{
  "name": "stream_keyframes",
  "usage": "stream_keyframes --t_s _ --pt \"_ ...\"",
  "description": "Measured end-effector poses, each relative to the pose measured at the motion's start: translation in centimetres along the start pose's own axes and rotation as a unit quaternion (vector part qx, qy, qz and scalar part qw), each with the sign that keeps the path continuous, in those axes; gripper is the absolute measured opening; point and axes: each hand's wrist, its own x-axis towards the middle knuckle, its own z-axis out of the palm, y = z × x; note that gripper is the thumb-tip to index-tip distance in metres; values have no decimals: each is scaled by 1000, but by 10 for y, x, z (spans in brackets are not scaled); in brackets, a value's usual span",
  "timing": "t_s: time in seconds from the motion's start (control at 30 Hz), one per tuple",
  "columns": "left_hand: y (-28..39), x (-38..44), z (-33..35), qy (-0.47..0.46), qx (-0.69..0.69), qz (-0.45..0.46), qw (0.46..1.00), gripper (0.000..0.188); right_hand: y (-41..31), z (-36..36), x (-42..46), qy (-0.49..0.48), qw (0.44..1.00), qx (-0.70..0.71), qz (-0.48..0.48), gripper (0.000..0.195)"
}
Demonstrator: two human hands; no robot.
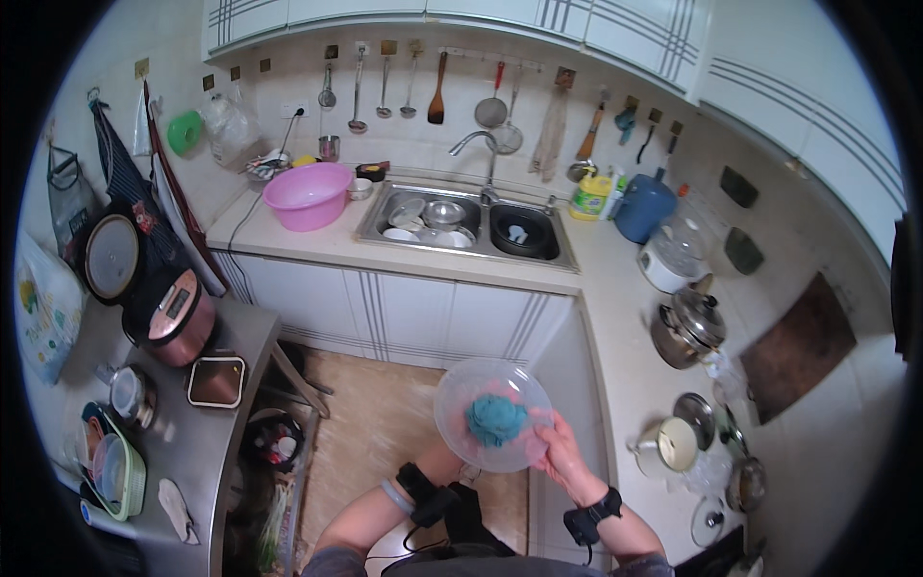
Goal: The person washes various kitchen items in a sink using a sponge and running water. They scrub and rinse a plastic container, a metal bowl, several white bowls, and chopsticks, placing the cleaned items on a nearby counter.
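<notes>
A round translucent plastic bowl [451, 389] is held up in front of me, above the floor. Inside it lies a crumpled teal cloth [496, 420]. My right hand [559, 448] grips the bowl's right rim, thumb on the near side. Underneath is my left hand [453, 459], mostly hidden, its pinkish fingers showing faintly through the plastic as they support the bowl. Both wrists wear black strapped devices.
Ahead, the double sink [484, 231] holds metal bowls, dishes and a black basin [520, 234]. A pink basin [308, 196] stands left of it. A steel pot [685, 332] and cream pot [670, 446] line the right counter. On the left table stands an open rice cooker [177, 317].
</notes>
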Motion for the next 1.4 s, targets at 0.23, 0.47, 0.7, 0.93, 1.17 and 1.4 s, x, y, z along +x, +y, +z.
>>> stream_keyframes --t_s 0.23,0.47,0.7,0.93,1.17,1.4 --pt "116 132 -97 215 -104 -61 969 70 -66 6 248 -60 994 -90 -18 32" --pt "181 246 -218 312 46 -53 947 57 -105 19 448 -135 980 -130 -62 26" --pt "227 340 -369 406 77 -63 909 50 -104 2 626 10 932 -333 -143 24" --pt "247 382 -496 450 73 -128 881 51 -156 -62 735 202 616 -726 -230 22" --pt "238 401 -541 364 89 -186 908 63 -201 -70 820 183 468 -852 -148 69" --pt "244 416 -544 375 107 -247 887 64 -215 -60 875 108 411 -902 -70 84"
